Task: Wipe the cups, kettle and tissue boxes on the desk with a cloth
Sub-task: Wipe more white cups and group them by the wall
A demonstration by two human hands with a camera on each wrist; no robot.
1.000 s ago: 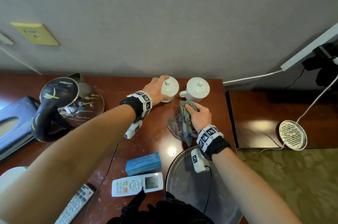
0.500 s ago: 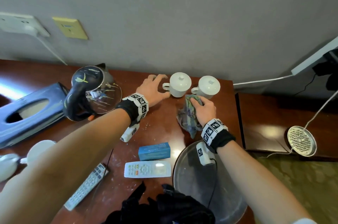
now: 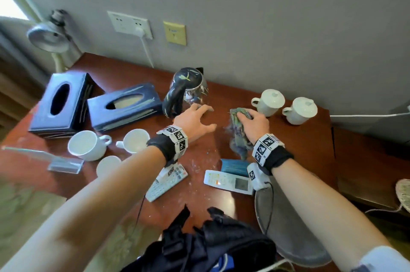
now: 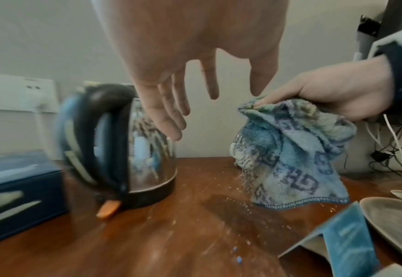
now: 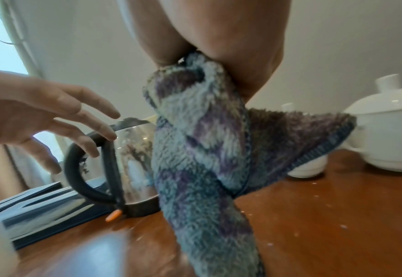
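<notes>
The right hand pinches a fluffy blue cloth hanging lengthwise toward the worktop, the left hand spread beside the upright glass kettle.

hotel room – kettle, lidded cups

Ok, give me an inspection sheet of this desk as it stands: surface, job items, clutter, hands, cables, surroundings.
Surface: wooden desk, pale specks scattered on it.
Job's things: kettle upright; two lidded cups by the wall; two open cups near the front left; two tissue boxes; cloth.
Clutter: two remotes, small blue box, round tray.
Grippers: left hand open beside the kettle; right hand grips the cloth.
Cables: white cord from the wall socket.
Surroundings: grey wall, desk lamp.
</notes>
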